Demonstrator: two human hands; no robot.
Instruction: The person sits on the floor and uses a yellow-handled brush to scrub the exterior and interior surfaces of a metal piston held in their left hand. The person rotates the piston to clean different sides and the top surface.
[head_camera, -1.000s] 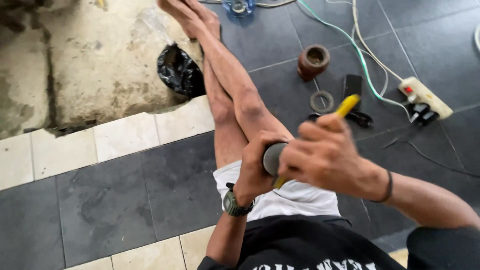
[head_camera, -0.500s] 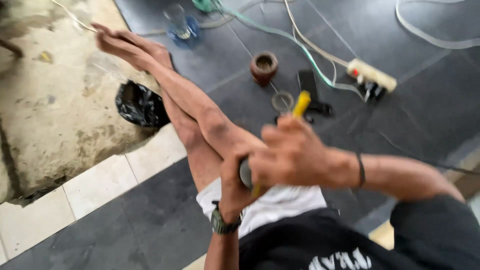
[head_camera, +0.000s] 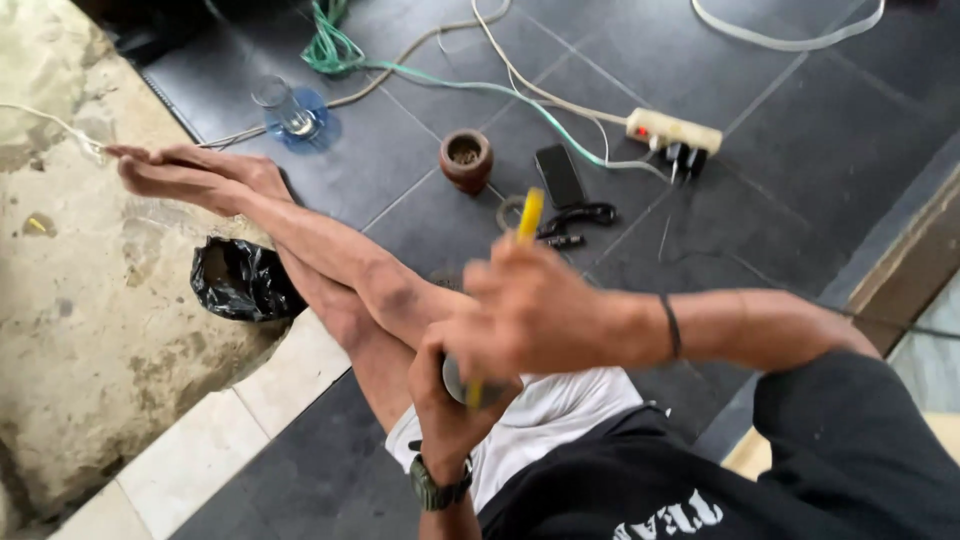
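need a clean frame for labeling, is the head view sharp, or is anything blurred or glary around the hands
Head view: the right hand and yellow-handled tool are smeared by motion blur; the left hand gripping a grey cylinder is softer too. The floor items, like the brown pot and power strip, read fairly sharp. Light is soft and even, no strong glare.

Our right hand (head_camera: 535, 315) comes in from three o'clock, forearm level, fingers curled shut at centre frame. Our left hand (head_camera: 450, 395) rises from six o'clock, wrist bent, fist closed just beneath it, the two touching. Both legs stretch toward ten o'clock.
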